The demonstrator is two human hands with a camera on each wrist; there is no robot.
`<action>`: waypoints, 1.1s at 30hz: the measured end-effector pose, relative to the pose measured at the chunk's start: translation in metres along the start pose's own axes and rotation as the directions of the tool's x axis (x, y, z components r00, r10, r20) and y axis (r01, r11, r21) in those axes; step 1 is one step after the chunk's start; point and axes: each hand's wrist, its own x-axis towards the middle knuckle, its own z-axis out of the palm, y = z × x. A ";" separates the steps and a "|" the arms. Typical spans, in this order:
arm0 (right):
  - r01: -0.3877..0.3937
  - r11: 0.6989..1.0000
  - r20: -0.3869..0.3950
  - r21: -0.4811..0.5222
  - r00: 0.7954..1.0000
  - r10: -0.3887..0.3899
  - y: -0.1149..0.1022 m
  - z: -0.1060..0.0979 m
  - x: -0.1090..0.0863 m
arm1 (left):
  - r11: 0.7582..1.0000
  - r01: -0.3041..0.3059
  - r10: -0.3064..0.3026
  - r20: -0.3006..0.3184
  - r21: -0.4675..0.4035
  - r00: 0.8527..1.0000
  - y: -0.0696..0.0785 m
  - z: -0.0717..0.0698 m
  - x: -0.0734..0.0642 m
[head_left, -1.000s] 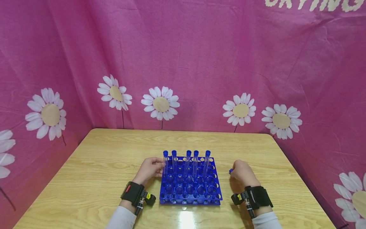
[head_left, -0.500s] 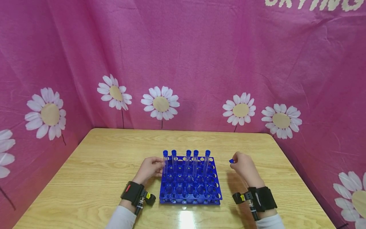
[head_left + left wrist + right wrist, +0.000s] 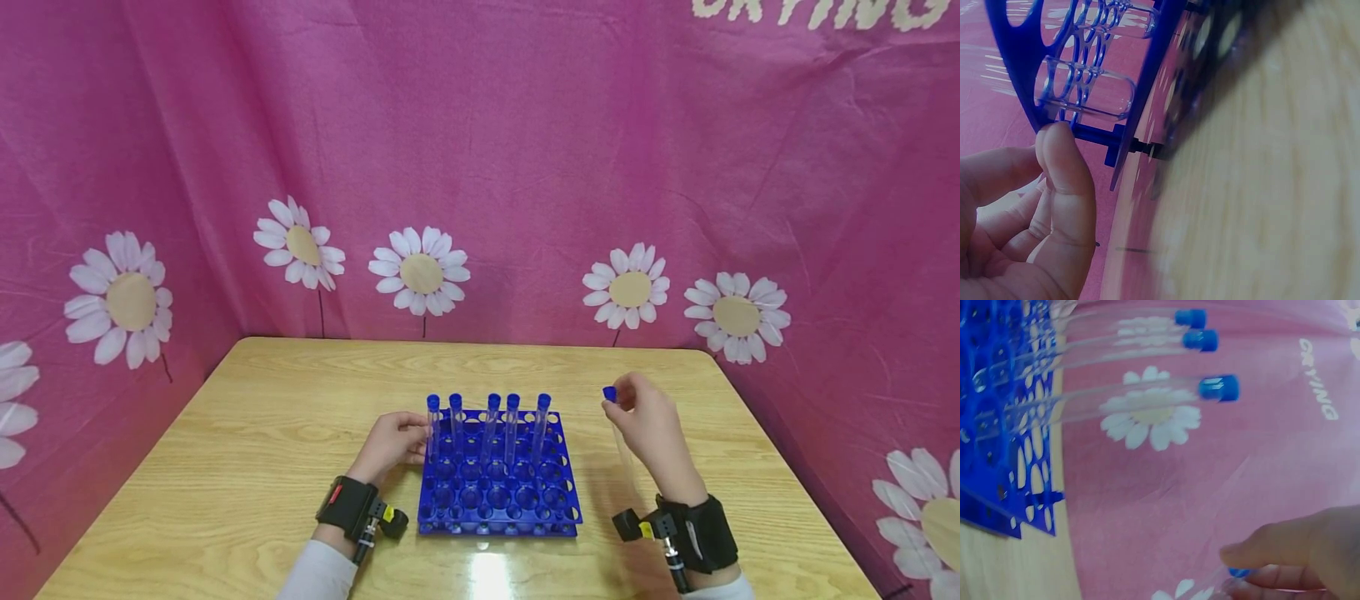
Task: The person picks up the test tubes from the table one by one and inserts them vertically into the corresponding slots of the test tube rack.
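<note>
A blue test tube rack (image 3: pixel 501 523) stands on the table, with several clear, blue-capped tubes upright in its holes. My left hand (image 3: pixel 386 446) holds the rack's left edge; in the left wrist view thumb and finger meet at the rack's corner (image 3: pixel 1010 69). To the right of the rack, my right hand (image 3: pixel 651 425) pinches one more test tube (image 3: pixel 610 394) just below its blue cap. This tube hangs nearly upright, its clear body faint against the wood. In the right wrist view the fingers partly cover its cap (image 3: pixel 1239 572).
The wooden table (image 3: pixel 300 400) reaches back to a pink cloth (image 3: pixel 517 167) printed with daisies, which also encloses both sides. A wrist camera (image 3: pixel 393 523) on the left arm sits near the rack's front left corner.
My right hand has risen from near the tabletop with the test tube, which has swung towards upright. The left hand and the rack have stayed put.
</note>
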 end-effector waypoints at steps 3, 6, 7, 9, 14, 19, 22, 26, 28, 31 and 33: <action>0.014 0.999 -0.058 0.042 0.998 -0.011 -0.006 -0.003 -0.003 | 1.000 0.000 0.000 0.001 -0.005 1.000 0.000 0.000 0.000; 0.029 0.995 -0.112 0.091 0.994 -0.019 -0.011 -0.004 -0.005 | 1.000 -0.002 0.002 0.000 -0.008 1.000 0.000 0.000 0.001; 0.036 0.994 -0.131 0.106 0.991 -0.022 -0.013 -0.004 -0.006 | 1.000 -0.002 0.002 0.000 -0.008 1.000 0.000 0.000 0.001; 0.060 0.990 -0.172 0.125 0.984 -0.037 -0.016 -0.004 -0.008 | 1.000 -0.002 0.002 -0.001 -0.006 1.000 -0.001 0.000 0.001; 0.122 0.978 -0.245 0.171 0.967 -0.078 -0.022 -0.001 -0.012 | 1.000 -0.001 0.001 -0.004 -0.004 1.000 0.000 0.000 0.000; 0.131 0.970 -0.247 0.206 0.966 -0.078 -0.027 0.001 -0.015 | 1.000 0.005 -0.005 -0.006 -0.005 1.000 0.000 0.000 0.000; 0.146 0.964 -0.247 0.222 0.965 -0.089 -0.028 0.003 -0.016 | 1.000 0.005 -0.005 -0.001 -0.005 1.000 0.000 0.000 0.000; 0.169 0.959 -0.239 0.230 0.964 -0.112 -0.029 0.006 -0.016 | 1.000 0.004 -0.004 0.004 -0.005 1.000 -0.001 0.000 0.000; 0.171 0.958 -0.229 0.230 0.966 -0.118 -0.029 0.008 -0.016 | 1.000 0.001 -0.001 0.001 -0.002 1.000 -0.001 0.000 0.000; 0.161 0.960 -0.204 0.229 0.972 -0.114 -0.029 0.010 -0.015 | 1.000 0.006 -0.006 -0.004 -0.006 1.000 -0.001 0.000 0.001; 0.151 0.961 -0.181 0.230 0.977 -0.110 -0.028 0.011 -0.015 | 1.000 0.000 0.000 -0.005 -0.003 1.000 -0.001 0.001 0.001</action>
